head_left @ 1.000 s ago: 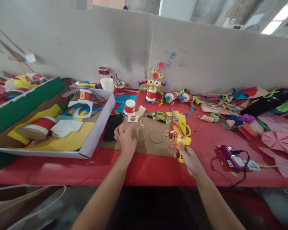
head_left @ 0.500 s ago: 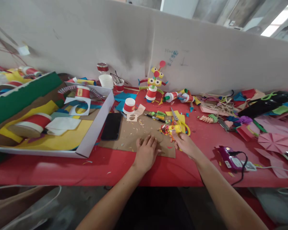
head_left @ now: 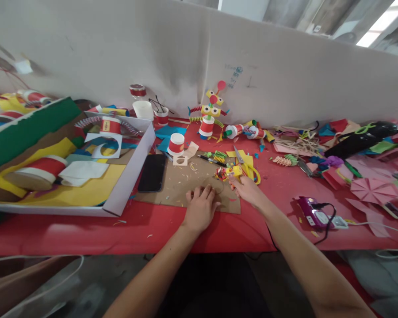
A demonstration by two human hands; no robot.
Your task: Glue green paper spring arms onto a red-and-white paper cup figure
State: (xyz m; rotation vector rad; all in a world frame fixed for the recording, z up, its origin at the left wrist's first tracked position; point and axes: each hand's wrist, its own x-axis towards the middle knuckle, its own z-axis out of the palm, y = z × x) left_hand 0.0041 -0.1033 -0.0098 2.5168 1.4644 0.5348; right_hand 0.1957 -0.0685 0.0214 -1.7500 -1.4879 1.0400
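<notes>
My right hand (head_left: pixel 247 189) is closed around a yellow glue gun (head_left: pixel 235 171), whose nozzle end points left over the cardboard. Colourful bits cluster at that nozzle end. My left hand (head_left: pixel 200 205) lies palm down on the brown cardboard sheet (head_left: pixel 172 198), fingers out and slightly bent. Just beyond the glue gun are yellow-handled scissors (head_left: pixel 252 173) on yellow paper. A green and yellow folded paper spring (head_left: pixel 220 156) and a black pen (head_left: pixel 207 159) lie farther back. Behind the cardboard stands an upturned red-and-white paper cup (head_left: pixel 176 144).
A black phone (head_left: pixel 151 173) lies left of the cardboard, beside a white-sided box (head_left: pixel 129 172) of cups and paper. A paper-cup figure (head_left: pixel 207 126) stands near the wall. On the right are a purple power socket (head_left: pixel 313 213) with cords, pink paper pieces (head_left: pixel 373 190) and a black bottle (head_left: pixel 354 140).
My right hand has shifted slightly left and away from me with the glue gun. My left hand stays on the cardboard. The whole view has moved a little.
</notes>
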